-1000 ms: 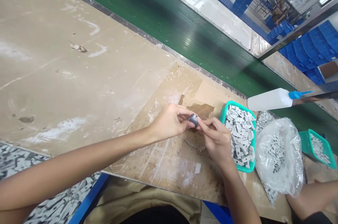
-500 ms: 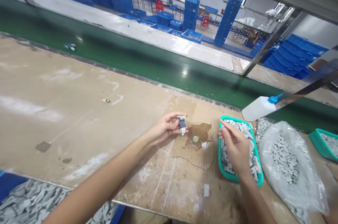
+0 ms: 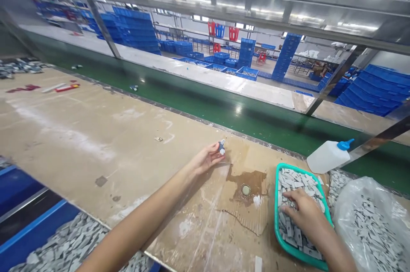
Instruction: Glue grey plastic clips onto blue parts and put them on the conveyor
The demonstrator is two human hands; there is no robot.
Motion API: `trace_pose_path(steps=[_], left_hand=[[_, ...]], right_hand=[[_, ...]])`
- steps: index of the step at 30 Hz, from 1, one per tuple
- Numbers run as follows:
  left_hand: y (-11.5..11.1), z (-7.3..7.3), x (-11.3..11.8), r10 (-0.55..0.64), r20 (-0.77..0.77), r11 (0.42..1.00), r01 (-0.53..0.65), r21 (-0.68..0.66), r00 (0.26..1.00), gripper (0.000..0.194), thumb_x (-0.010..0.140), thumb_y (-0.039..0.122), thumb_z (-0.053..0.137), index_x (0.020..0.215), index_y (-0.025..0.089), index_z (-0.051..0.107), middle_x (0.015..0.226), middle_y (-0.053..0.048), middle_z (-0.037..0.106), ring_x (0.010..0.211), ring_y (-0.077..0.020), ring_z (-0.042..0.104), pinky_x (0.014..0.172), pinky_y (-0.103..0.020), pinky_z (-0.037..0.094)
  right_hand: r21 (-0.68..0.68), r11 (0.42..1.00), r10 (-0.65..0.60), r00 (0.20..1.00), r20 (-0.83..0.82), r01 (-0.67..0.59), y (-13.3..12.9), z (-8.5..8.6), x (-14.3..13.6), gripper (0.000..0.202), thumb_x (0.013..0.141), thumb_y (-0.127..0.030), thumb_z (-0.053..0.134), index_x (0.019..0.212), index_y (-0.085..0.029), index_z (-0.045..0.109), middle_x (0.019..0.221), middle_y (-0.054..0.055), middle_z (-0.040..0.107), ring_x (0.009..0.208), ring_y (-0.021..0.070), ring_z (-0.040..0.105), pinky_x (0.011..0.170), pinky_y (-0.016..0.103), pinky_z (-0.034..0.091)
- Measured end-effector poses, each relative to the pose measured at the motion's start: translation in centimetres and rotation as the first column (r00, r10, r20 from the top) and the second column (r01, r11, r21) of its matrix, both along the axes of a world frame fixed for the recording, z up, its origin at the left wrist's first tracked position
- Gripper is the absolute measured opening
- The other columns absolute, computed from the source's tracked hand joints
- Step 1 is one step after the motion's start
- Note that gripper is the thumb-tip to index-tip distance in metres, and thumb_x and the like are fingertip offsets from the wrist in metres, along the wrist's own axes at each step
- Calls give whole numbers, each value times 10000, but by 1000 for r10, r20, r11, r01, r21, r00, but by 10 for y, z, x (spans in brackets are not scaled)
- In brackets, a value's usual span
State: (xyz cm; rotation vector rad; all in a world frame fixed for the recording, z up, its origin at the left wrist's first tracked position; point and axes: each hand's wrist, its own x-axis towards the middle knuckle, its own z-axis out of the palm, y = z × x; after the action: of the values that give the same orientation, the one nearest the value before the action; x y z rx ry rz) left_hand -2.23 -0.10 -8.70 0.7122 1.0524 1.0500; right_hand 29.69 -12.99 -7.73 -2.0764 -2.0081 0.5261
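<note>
My left hand [image 3: 205, 159] is closed around a small dark blue and white plastic part [image 3: 221, 148], held between thumb and fingers just above the bench. My right hand [image 3: 304, 211] is over a teal plastic basket [image 3: 276, 208], its thumb and fingers apart and reaching down to the loose pieces. Small flat grey and white pieces [image 3: 296, 180] fill the basket. Between my hands, a round cap-like disc [image 3: 246, 190] sits on a wet-looking brown stain on a piece of cardboard [image 3: 235, 214].
A white squeeze bottle [image 3: 328, 156] with a blue nozzle stands behind the basket. A clear plastic bag [image 3: 349, 203] of grey pieces lies to the right. Beyond the bench runs a green conveyor belt [image 3: 192, 92]. A blue bin [image 3: 35, 225] full of pieces is below left.
My right hand has gone down onto the pieces in the basket and its fingers have spread. My left hand still holds the part, turned slightly. The camera view has shifted left and up.
</note>
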Motion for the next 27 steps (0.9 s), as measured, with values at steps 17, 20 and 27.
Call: trace_pose_path(steps=[17,20,27], left_hand=[[186,-8,26,335,-832,929,-7,370,443,201,818,213,661,983,98,678,854,-105,689,954,-243,635,854,-294,480],[177,-15,21,377,-852,911,19,411,363,285,860,231,595,1100,82,637,1091,-178,648,1159,-296,541,1018,-359,396],[105,-30,5,392,-858,865,185,466,332,392,863,188,520,1242,98,562,1246,-184,556,1236,-295,479,1091,-402,348]], right_hand=[[0,998,-58,981,184,59,-7,-2,-24,152,849,-117,559,896,-191,683,978,82,677,1035,273,615,809,326,455],[37,998,-52,972,230,44,-8,-7,-26,170,852,-103,537,892,-188,678,966,83,668,1008,270,623,797,328,460],[113,993,-54,975,217,30,-3,-35,-14,346,867,-200,479,1157,-184,668,1072,123,669,1040,280,640,850,349,489]])
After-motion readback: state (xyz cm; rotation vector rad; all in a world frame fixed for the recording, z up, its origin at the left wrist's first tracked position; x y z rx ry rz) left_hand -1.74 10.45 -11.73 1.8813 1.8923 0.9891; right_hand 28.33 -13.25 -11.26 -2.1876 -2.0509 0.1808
